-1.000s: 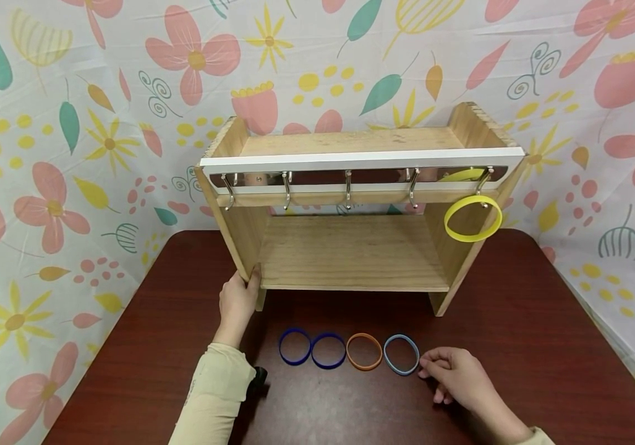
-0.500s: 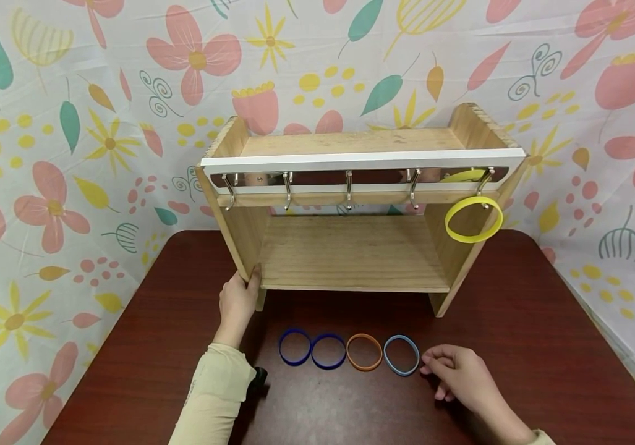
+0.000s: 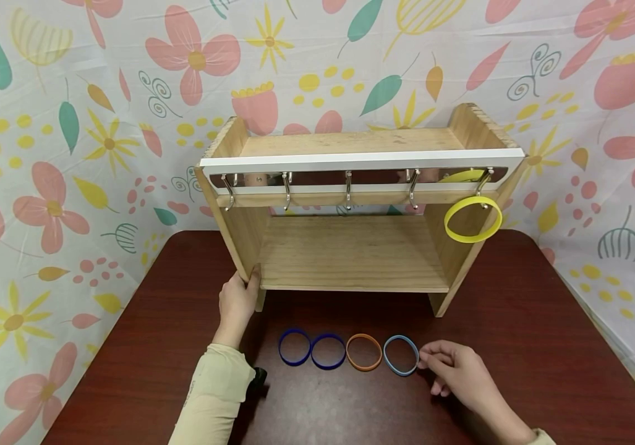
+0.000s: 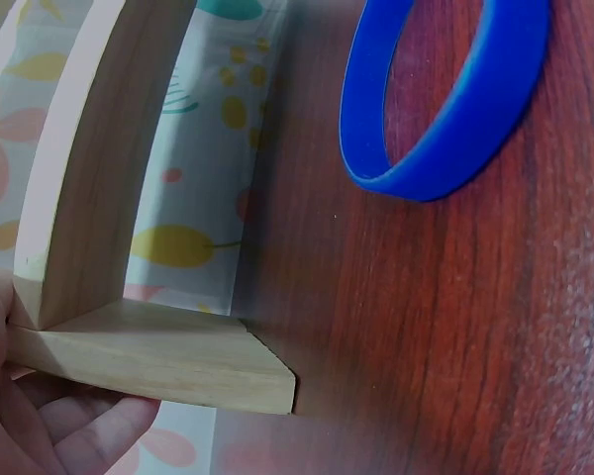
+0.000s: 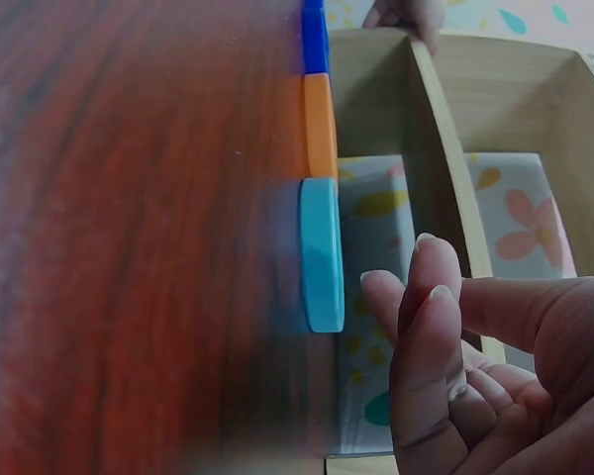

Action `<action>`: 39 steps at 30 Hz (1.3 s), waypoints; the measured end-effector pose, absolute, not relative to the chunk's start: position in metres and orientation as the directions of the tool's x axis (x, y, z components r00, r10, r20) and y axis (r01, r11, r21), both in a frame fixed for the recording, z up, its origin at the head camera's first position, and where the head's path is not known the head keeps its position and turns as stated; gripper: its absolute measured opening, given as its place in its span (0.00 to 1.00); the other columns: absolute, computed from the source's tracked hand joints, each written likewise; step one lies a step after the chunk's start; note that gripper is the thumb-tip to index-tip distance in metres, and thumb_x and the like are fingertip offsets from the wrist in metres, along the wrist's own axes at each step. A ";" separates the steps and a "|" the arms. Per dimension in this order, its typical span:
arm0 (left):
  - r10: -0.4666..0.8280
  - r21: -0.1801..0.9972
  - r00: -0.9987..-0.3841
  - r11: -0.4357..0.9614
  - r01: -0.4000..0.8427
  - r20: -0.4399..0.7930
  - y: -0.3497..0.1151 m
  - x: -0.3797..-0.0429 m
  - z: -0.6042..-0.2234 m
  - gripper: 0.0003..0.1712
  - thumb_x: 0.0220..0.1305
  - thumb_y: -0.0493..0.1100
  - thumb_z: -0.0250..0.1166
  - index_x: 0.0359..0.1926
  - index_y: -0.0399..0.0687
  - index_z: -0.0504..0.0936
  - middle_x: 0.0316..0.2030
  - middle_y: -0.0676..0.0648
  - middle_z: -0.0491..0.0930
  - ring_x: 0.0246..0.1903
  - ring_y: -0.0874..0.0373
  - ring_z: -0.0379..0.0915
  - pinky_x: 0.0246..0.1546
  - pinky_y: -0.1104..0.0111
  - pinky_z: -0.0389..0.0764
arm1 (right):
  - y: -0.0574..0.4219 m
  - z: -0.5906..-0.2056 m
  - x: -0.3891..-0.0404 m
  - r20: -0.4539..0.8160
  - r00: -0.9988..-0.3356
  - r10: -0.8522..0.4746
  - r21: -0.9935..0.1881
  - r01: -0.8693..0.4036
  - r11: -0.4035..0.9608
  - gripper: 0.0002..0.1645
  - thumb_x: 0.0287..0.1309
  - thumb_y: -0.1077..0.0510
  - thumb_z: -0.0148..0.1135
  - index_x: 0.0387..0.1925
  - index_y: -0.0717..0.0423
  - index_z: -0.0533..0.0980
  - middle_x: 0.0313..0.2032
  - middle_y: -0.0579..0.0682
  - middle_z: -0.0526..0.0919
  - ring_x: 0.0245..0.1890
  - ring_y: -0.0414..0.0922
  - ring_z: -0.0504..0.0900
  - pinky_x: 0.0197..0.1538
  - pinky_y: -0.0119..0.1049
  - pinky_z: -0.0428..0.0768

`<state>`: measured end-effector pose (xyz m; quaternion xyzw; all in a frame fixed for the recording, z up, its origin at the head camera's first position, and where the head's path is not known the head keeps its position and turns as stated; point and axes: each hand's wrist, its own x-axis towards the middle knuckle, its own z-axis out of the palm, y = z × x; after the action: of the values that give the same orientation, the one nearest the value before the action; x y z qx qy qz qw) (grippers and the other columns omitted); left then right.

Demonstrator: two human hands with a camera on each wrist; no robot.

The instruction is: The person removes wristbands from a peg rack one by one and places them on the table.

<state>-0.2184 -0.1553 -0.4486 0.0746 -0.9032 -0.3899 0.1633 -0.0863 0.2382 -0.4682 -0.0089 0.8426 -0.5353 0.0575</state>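
Note:
In the head view, my left hand [image 3: 237,303] grips the lower left side panel of a small wooden shelf [image 3: 350,253]. The left wrist view shows that hand's fingers behind the panel edge [image 4: 158,371]. My right hand [image 3: 459,374] hovers beside a light blue wristband [image 3: 386,355], fingers loosely bent. From the right wrist, a small gap separates those fingers from the light blue wristband [image 5: 322,257], and nothing is between them. Left of it lie an orange wristband [image 3: 349,351] and two dark blue wristbands [image 3: 314,353], all in one row on the table.
A white rail [image 3: 317,162] with several metal hooks [image 3: 348,188] runs along the shelf's upper front. On the rightmost hook hangs a yellow wristband [image 3: 464,239]. Behind the dark red table [image 3: 323,414] is a flower-patterned cloth [image 3: 111,204].
My right hand has shifted very slightly up and toward the light blue wristband. The left hand, the shelf and the wristbands stay in place.

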 end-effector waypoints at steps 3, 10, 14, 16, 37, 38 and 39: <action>-0.258 0.728 -0.936 0.685 -0.003 0.239 -0.155 -0.218 -0.448 0.24 0.72 0.58 0.54 0.38 0.41 0.82 0.28 0.38 0.84 0.26 0.44 0.82 0.25 0.54 0.78 | 0.239 -0.467 -0.087 -0.061 -0.994 -0.090 -0.907 0.017 0.421 0.12 0.65 0.60 0.61 0.43 0.67 0.78 0.32 0.56 0.86 0.15 0.44 0.79 0.20 0.38 0.79; -0.255 0.731 -0.937 0.683 0.001 0.240 -0.155 -0.217 -0.447 0.24 0.72 0.57 0.54 0.37 0.41 0.81 0.29 0.38 0.84 0.26 0.44 0.81 0.23 0.55 0.78 | 0.239 -0.458 -0.090 0.026 -0.998 -0.060 -0.914 -0.048 0.404 0.11 0.66 0.60 0.61 0.42 0.67 0.77 0.33 0.56 0.87 0.14 0.45 0.79 0.20 0.38 0.78; -0.252 0.730 -0.937 0.683 0.006 0.243 -0.155 -0.217 -0.447 0.24 0.72 0.57 0.54 0.37 0.40 0.81 0.29 0.38 0.84 0.26 0.45 0.81 0.24 0.55 0.78 | 0.240 -0.453 -0.091 0.112 -0.993 -0.034 -0.916 -0.116 0.384 0.09 0.66 0.63 0.60 0.42 0.67 0.77 0.33 0.52 0.87 0.14 0.44 0.78 0.20 0.37 0.78; -0.254 0.729 -0.936 0.685 0.003 0.242 -0.155 -0.218 -0.448 0.24 0.72 0.57 0.54 0.37 0.41 0.81 0.29 0.38 0.84 0.26 0.45 0.81 0.24 0.54 0.78 | 0.240 -0.450 -0.092 0.158 -0.987 -0.026 -0.915 -0.156 0.371 0.08 0.66 0.64 0.59 0.42 0.67 0.77 0.33 0.48 0.88 0.14 0.44 0.79 0.20 0.37 0.78; -0.258 0.723 -0.936 0.691 -0.004 0.241 -0.155 -0.217 -0.446 0.24 0.72 0.58 0.54 0.38 0.41 0.82 0.30 0.38 0.84 0.26 0.44 0.81 0.25 0.53 0.78 | 0.245 -0.407 -0.102 0.356 -0.932 0.071 -0.893 -0.317 0.319 0.08 0.66 0.68 0.57 0.45 0.70 0.76 0.34 0.42 0.88 0.16 0.45 0.80 0.22 0.34 0.79; -0.258 0.723 -0.935 0.691 -0.004 0.241 -0.155 -0.218 -0.446 0.25 0.72 0.58 0.54 0.38 0.41 0.82 0.30 0.38 0.84 0.27 0.44 0.81 0.25 0.53 0.78 | 0.245 -0.405 -0.102 0.363 -0.929 0.076 -0.893 -0.323 0.314 0.08 0.66 0.68 0.57 0.45 0.70 0.76 0.34 0.42 0.88 0.16 0.45 0.80 0.22 0.33 0.79; -0.258 0.722 -0.936 0.692 -0.005 0.241 -0.155 -0.218 -0.447 0.24 0.72 0.58 0.54 0.38 0.41 0.82 0.30 0.38 0.84 0.27 0.44 0.81 0.25 0.53 0.78 | 0.245 -0.403 -0.103 0.369 -0.926 0.080 -0.893 -0.329 0.307 0.09 0.66 0.69 0.57 0.45 0.70 0.76 0.34 0.42 0.88 0.16 0.45 0.80 0.22 0.33 0.78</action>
<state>-0.2175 -0.1550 -0.4469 0.0728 -0.9051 -0.3856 0.1640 -0.1030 0.2454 -0.4033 -0.0789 0.7892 -0.5833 -0.1753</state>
